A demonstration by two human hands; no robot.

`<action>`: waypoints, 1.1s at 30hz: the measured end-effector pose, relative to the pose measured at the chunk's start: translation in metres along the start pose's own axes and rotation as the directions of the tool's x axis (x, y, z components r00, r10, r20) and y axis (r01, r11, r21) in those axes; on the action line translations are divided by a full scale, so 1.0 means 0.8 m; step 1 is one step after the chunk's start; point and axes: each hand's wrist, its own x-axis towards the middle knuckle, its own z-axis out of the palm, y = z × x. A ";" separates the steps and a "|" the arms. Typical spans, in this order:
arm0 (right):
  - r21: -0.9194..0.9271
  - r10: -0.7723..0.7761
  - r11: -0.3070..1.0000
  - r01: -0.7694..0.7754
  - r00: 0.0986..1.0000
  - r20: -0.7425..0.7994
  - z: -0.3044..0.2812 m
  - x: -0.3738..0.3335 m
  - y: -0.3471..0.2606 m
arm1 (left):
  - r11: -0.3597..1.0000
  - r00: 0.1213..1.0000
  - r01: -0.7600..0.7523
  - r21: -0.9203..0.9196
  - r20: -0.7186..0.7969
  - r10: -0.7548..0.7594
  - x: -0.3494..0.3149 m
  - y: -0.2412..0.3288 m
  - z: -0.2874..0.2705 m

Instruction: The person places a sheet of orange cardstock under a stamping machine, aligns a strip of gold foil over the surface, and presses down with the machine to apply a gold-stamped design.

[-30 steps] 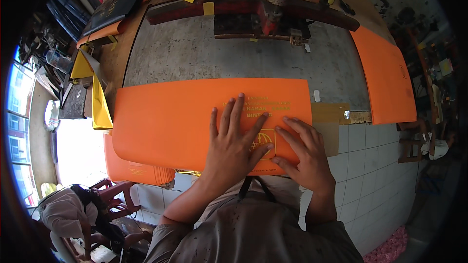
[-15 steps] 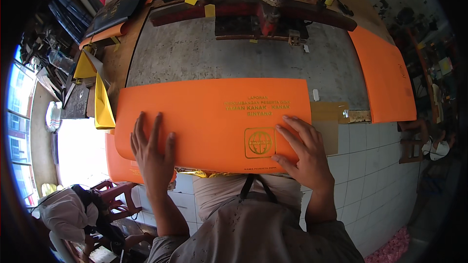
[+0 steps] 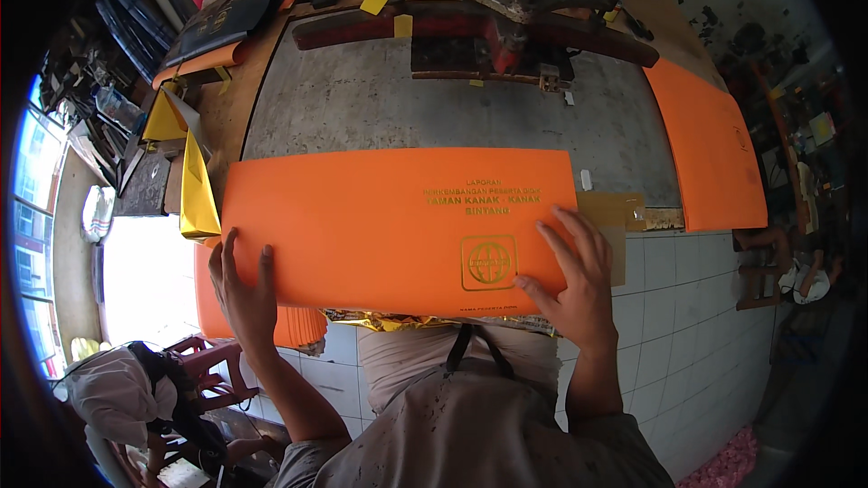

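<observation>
A wide orange folder cover [image 3: 380,226] lies in front of me over the near edge of the grey worktable. Gold lettering and a boxed globe emblem [image 3: 489,263] are stamped on its right half. My left hand [image 3: 246,294] touches the cover's lower left edge, fingers apart and thumb lying on top. My right hand [image 3: 579,285] rests on its right end beside the emblem, fingers spread. Neither hand visibly grips it. A stack of orange covers [image 3: 303,329] shows partly below the cover at left.
A heavy metal press [image 3: 506,32] with a dark red bar stands at the back of the grey table [image 3: 334,99]. More orange covers [image 3: 710,154] hang over the table's right side. Yellow gold foil [image 3: 197,190] stands at left. Another person [image 3: 122,398] sits at lower left.
My left hand has slid left and down from the cover's face to its edge. The cover has shifted slightly right, its lower edge rising, uncovering more of the stack. My right hand has barely moved.
</observation>
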 end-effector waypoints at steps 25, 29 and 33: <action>0.534 0.390 0.841 -0.088 0.782 -0.486 -0.010 -0.019 0.016 | 0.666 0.988 0.126 -0.735 0.035 -0.149 0.006 -0.045 -0.010; 0.522 0.338 0.853 0.013 0.749 -0.570 -0.026 -0.027 0.013 | 0.600 0.986 0.079 -0.796 -0.025 -0.164 0.005 -0.055 -0.010; 0.485 0.305 0.874 0.047 0.723 -0.620 -0.040 -0.031 0.003 | 0.466 0.987 0.028 -0.884 -0.048 -0.151 0.006 -0.053 -0.015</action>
